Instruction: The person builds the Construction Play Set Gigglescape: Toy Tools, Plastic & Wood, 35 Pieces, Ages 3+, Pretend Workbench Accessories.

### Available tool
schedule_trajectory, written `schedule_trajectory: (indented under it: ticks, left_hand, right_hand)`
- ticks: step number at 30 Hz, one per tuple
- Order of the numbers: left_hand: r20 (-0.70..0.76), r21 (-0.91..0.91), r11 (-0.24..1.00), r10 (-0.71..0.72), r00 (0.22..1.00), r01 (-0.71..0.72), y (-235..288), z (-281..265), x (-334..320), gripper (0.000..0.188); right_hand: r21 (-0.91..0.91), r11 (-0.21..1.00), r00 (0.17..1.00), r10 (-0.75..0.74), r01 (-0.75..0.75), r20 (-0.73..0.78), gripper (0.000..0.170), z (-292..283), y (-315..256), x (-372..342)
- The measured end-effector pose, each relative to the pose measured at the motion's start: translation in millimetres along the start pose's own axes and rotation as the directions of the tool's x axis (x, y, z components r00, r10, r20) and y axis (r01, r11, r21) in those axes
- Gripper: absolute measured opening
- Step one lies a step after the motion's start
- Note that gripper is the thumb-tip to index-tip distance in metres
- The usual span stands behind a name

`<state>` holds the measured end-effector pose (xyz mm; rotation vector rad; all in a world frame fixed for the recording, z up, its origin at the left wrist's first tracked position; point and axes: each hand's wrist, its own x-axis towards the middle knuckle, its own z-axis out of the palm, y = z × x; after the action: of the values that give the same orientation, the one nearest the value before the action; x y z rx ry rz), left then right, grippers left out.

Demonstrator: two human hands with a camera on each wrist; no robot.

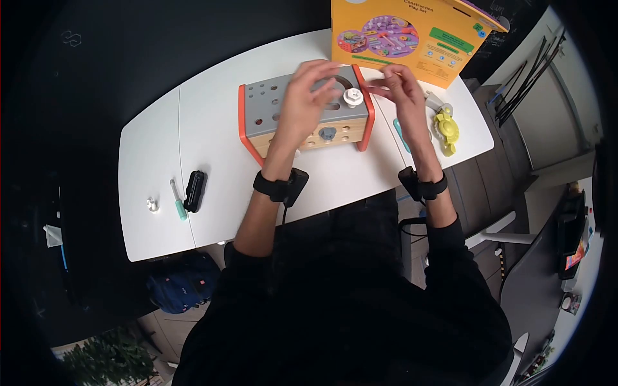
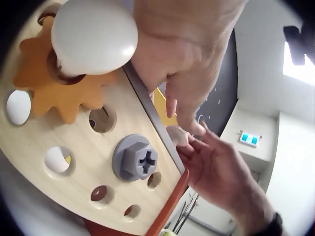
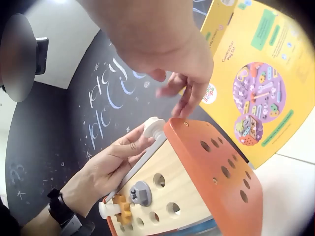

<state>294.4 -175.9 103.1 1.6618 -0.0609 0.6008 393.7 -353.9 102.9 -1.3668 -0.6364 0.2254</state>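
Note:
A toy workbench has a grey top (image 1: 257, 106), a wooden front (image 2: 74, 162) and orange-red end panels (image 3: 216, 167). A white bolt (image 1: 353, 97) stands upright in the top near the right end. Beside it, my left hand (image 1: 302, 106) has its fingers extended over the top; whether they touch the bolt I cannot tell. My right hand (image 1: 405, 96) hovers by the right panel's upper edge, fingers loosely bent and holding nothing. The front carries a grey bolt (image 2: 139, 158), an orange gear (image 2: 64, 73) and a white round-headed peg (image 2: 94, 35).
Behind the workbench stands a yellow box (image 1: 393, 38). Yellow toy parts (image 1: 446, 131) and a teal piece (image 1: 402, 135) lie at the right. At the left are a black case (image 1: 195, 191), a teal-handled screwdriver (image 1: 178, 201) and a small white part (image 1: 152, 204).

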Motion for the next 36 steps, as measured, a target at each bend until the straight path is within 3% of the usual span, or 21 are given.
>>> schedule_trajectory:
  ticks: [1,2,3,5,6,7,9,13,17,18,19,20,21,23,24,26,27,29,31,34,36]
  left_hand:
    - [0.115,0.106,0.992,0.062,0.991,-0.075,4,3,-2,0.054]
    - [0.116,0.106,0.992,0.059,0.992,-0.071,8,6,-3,0.054]
    - [0.094,0.11,0.992,0.049,0.994,-0.059,11,10,-3,0.051]
    - [0.072,0.115,0.992,0.038,0.997,-0.046,9,9,-4,0.049]
    - [0.025,0.034,0.998,0.054,0.998,-0.055,3,2,-3,0.045]
    - [-0.019,-0.047,0.997,0.066,0.998,-0.067,3,-2,-2,0.042]
    - [0.01,-0.03,0.998,0.049,0.999,-0.048,3,-3,-2,0.039]
    - [0.057,0.054,0.998,-0.017,0.998,0.014,8,1,-3,0.032]
    - [0.044,0.084,0.996,-0.037,0.998,0.033,5,3,-4,0.029]
    - [0.056,0.107,0.994,-0.014,0.998,0.008,3,3,-4,0.028]
    - [0.068,0.128,0.992,0.007,0.998,-0.016,2,2,-4,0.027]
    - [0.075,0.119,0.993,0.01,0.997,-0.019,2,1,-4,0.027]
    - [0.069,0.091,0.996,-0.003,0.998,-0.003,1,0,-4,0.026]
    - [0.082,0.041,0.999,-0.016,0.996,0.012,1,3,-4,0.026]
    - [0.076,0.063,0.998,-0.029,0.997,0.024,2,3,-4,0.026]
    - [0.067,0.078,0.997,-0.017,0.998,0.012,0,4,-3,0.026]
    - [0.075,0.072,0.997,-0.019,0.997,0.014,-1,5,-3,0.026]
    - [0.074,0.113,0.991,-0.074,0.995,0.066,-1,7,-2,0.026]
    - [0.081,0.119,0.987,-0.117,0.99,0.107,2,10,-3,0.028]
    - [0.113,0.131,0.983,-0.143,0.983,0.128,1,8,-1,0.032]
    - [0.137,0.131,0.985,-0.126,0.983,0.108,-1,8,-3,0.035]
  right_hand:
    - [0.061,0.99,0.99,-0.13,0.127,0.055,0.025,7,3,-2]
    - [-0.082,0.98,0.977,-0.168,0.18,0.135,0.023,11,0,-5]
    - [-0.082,0.981,0.977,-0.166,0.178,0.133,0.023,10,0,-5]
    - [-0.204,0.973,0.993,-0.096,0.108,0.069,0.023,7,1,-5]
    - [-0.128,0.989,0.993,-0.088,0.078,-0.079,0.021,3,1,-3]
    - [0.071,0.992,0.982,-0.094,0.107,-0.161,0.022,2,1,-1]
    - [-0.055,0.998,0.985,0.017,-0.026,-0.172,0.023,-7,-10,-4]
    - [-0.071,0.997,0.997,-0.017,0.012,-0.072,0.026,-14,1,-9]
    - [-0.198,0.976,0.995,0.086,-0.094,-0.047,0.024,-56,17,-9]
    - [-0.494,0.869,0.997,0.007,-0.042,-0.073,0.028,-77,26,-7]
    - [-0.741,0.671,0.994,-0.074,-0.006,-0.075,0.033,-97,35,-7]
    - [-0.803,0.581,0.984,-0.025,-0.131,-0.179,0.047,-118,42,-9]
    - [-0.922,0.314,0.966,-0.051,-0.227,-0.255,0.053,-137,55,-14]
    - [-0.927,0.076,0.925,-0.081,-0.366,-0.372,0.059,-153,55,-30]
    - [-0.922,0.062,0.919,-0.085,-0.381,-0.386,0.059,-162,53,-34]
    - [-0.803,-0.072,0.798,0.09,-0.591,-0.595,0.065,-170,50,-38]
    - [-0.797,-0.078,0.792,0.089,-0.598,-0.603,0.065,-176,49,-40]
    - [-0.775,0.042,0.735,0.352,-0.631,-0.579,0.064,-192,50,-40]
    - [-0.805,0.029,0.758,0.36,-0.592,-0.544,0.06,-201,60,-37]
    - [-0.778,0.082,0.722,0.443,-0.623,-0.531,0.057,-202,63,-34]
    - [-0.667,0.333,0.721,0.515,-0.666,-0.463,0.063,-201,58,-36]
